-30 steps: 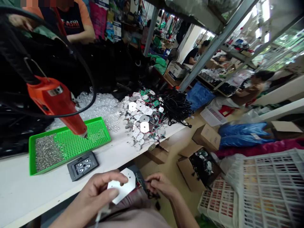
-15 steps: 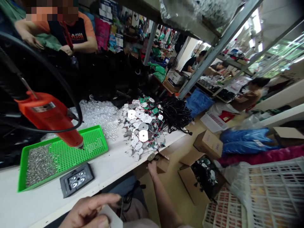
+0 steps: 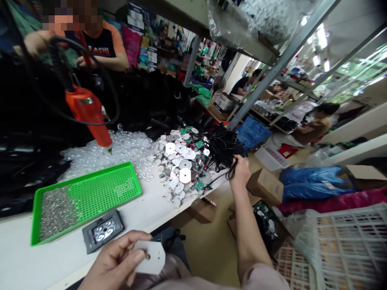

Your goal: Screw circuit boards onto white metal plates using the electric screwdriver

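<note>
left hand (image 3: 113, 257) holding white plate (image 3: 150, 257), right hand (image 3: 241, 173) partly behind black wires (image 3: 224, 147)

White lettering "ASHI" on a co-worker's black T-shirt (image 3: 99, 47) (letter before it unclear), carton labels (image 3: 152, 57) too small to read

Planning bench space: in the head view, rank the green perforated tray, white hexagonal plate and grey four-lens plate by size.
Green perforated tray, largest; then white hexagonal plate and grey four-lens plate, too alike to rank.
</note>
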Motion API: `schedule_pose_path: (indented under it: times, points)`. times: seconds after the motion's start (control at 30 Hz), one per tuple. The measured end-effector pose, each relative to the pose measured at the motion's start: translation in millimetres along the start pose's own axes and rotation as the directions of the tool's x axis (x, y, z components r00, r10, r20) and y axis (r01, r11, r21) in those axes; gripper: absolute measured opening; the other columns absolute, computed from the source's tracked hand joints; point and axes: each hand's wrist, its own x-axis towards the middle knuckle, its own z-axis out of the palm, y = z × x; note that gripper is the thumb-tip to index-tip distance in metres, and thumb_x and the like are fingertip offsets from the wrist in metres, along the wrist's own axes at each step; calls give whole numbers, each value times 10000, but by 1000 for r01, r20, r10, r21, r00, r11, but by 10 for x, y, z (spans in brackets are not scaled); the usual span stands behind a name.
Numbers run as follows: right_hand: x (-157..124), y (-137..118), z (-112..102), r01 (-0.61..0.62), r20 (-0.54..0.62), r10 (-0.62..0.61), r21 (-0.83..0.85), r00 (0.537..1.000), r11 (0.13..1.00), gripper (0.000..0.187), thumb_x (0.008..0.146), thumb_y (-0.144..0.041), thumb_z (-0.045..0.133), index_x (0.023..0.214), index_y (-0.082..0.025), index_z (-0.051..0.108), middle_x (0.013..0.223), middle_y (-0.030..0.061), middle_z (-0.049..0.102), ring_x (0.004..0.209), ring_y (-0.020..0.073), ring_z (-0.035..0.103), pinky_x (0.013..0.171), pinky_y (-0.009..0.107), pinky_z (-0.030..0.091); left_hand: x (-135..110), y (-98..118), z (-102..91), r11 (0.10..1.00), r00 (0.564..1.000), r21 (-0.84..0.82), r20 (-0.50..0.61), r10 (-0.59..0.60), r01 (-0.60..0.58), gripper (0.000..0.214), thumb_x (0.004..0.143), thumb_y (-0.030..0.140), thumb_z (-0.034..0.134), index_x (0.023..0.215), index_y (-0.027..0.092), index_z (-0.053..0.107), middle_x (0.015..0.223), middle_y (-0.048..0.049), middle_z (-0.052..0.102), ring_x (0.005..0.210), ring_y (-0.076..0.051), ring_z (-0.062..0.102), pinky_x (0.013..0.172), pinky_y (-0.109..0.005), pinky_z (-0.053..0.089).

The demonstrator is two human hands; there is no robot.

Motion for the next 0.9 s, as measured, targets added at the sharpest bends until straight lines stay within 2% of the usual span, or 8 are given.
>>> schedule_pose_path:
  times: [0.13, 0.23, 0.33, 0.37, 0.43, 0.57, 0.67, 0.9]
  points:
    - [150, -658, -87, 116, 349, 9, -334, 937, 935, 566, 855, -77, 408, 1420, -97, 431, 934, 226, 690, 877, 298, 650, 773, 417, 470, 50, 3, -33, 999, 998, -6, -42, 45, -45, 388, 738, 536, 674, 924, 197, 638, 544, 51, 527, 446, -90, 472, 459, -198, 391]
    - [-586, -1136, -83, 272, 398, -332, 201, 855, 941, 495, 932, -260, 429, 1413, -145, 451, 1007, 182, 709, 858, 246, 674, 774, 357, 502, 110, -55, -130, 996, 989, -77, -142, 43, -54, 386, 719, 498, 687, 931, 184, 611, 603, 52, 549, 453, -84, 517, 466, -196, 416]
    - [-1573, -1553, -49, 13, 611, -694, 747, 380, 665, 590, 863, -331, 573, 1423, -216, 430, 1225, 113, 662, 1083, 224, 635, 906, 357, 513, 119, -116, -237, 983, 962, -153, -268, 53, -97, 358, 711, 467, 688, 900, 177, 601, 671, 30, 602, 477, -79, 538, 479, -195, 441]
    - [-1852, -1681, -31, -116, 648, -713, 756, 270, 644, 664, 793, -324, 661, 1410, -221, 439, 1245, 101, 651, 1101, 228, 626, 929, 374, 508, 102, -129, -263, 981, 951, -149, -300, 71, -120, 338, 718, 458, 682, 885, 174, 606, 690, 19, 620, 510, -89, 559, 503, -203, 463]
    - [-2257, -1911, 18, -314, 700, -696, 705, 161, 636, 590, 703, -289, 734, 1265, -214, 571, 1159, 74, 684, 1070, 234, 629, 933, 385, 504, 41, -141, -304, 983, 931, -85, -344, 122, -160, 290, 753, 437, 659, 866, 171, 630, 736, -7, 658, 619, -123, 613, 598, -236, 515]
    - [-2558, -2193, 103, -535, 742, -645, 626, 184, 568, 155, 720, -267, 682, 836, -171, 647, 803, 9, 669, 786, 161, 610, 746, 280, 495, -106, -143, -399, 981, 917, 109, -350, 189, -161, 236, 821, 401, 606, 847, 179, 679, 787, -18, 698, 727, -159, 645, 710, -265, 523]
    - [-2666, -2247, 130, -565, 775, -587, 600, 235, 566, 202, 706, -300, 689, 679, -174, 533, 607, -47, 508, 597, 99, 470, 575, 229, 403, -162, -168, -506, 975, 918, 191, -357, 176, -112, 229, 832, 400, 599, 833, 192, 696, 758, -2, 699, 702, -155, 628, 686, -251, 494]
    - [-2884, -2208, 96, -359, 792, -448, 594, 414, 719, 597, 771, -232, 567, 1349, -160, 436, 581, -95, 428, 509, 97, 434, 537, 222, 396, -41, -470, -681, 978, 911, -184, -412, 19, -104, 334, 714, 474, 697, 827, 164, 641, 659, 5, 645, 594, -126, 578, 582, -226, 459]
